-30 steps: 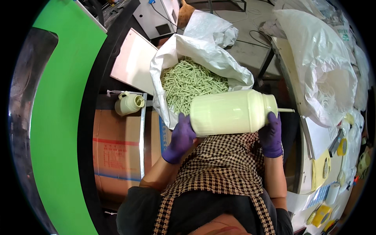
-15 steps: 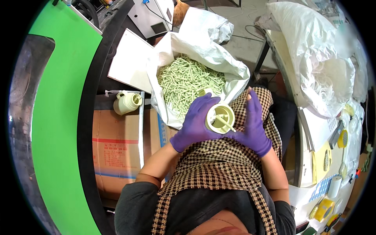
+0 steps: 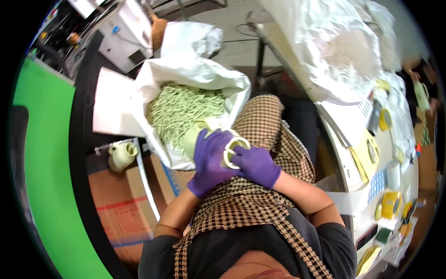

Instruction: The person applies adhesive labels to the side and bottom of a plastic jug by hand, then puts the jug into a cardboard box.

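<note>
A pale green plastic jug (image 3: 191,139) lies across my lap with its wide round mouth toward me. My left hand (image 3: 212,158), in a purple glove, is wrapped round its body near the mouth. My right hand (image 3: 258,166), gloved alike, has its fingers curled into the opening; a pale thin piece shows by the fingertips, but what they grip is hidden. Beyond the jug stands a white sack (image 3: 237,81) with its top rolled open, full of thin pale green sticks (image 3: 186,104).
To the left, a similar pale jug (image 3: 122,156) sits by a metal bar above a cardboard box (image 3: 125,218). A green belt (image 3: 42,162) runs along the far left. On the right, a white table (image 3: 344,172) carries plastic bags, papers and yellow tape rolls.
The view has swung to the right. My right hand was spread beside the jug's mouth, where a stick leaned out; now its fingers are inside. The jug has tipped over toward me.
</note>
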Motion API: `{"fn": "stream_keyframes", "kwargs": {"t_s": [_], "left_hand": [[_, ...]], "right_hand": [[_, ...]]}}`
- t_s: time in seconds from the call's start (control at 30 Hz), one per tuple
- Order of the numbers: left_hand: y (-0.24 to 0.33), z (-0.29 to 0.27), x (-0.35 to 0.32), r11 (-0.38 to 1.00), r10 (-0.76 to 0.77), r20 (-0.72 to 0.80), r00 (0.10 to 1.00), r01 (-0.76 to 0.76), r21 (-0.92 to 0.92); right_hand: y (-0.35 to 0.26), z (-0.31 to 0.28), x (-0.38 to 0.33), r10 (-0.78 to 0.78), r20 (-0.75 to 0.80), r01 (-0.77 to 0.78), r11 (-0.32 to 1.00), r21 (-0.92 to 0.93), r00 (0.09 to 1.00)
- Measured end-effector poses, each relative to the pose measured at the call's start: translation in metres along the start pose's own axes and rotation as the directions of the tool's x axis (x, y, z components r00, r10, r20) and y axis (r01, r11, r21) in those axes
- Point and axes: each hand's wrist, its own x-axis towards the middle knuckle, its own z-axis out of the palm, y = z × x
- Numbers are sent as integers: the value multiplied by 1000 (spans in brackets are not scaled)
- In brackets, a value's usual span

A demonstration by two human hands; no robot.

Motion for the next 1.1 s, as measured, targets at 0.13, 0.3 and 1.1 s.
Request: {"fn": "stream_keyframes", "kwargs": {"t_s": [0.13, 0.3, 1.1], "left_hand": [[-9, 9, -4, 992, 34, 33, 999, -37, 123], [-3, 14, -2, 987, 21, 85, 996, -34, 158], [-122, -104, 28, 959, -281, -629, 725, 189, -212]], "right_hand": [[0, -20, 37, 109, 414, -72, 992, -106, 904], [24, -18, 49, 5, 612, -17, 1000, 14, 790], [274, -253, -86, 756, -435, -866, 361, -347, 489]]}}
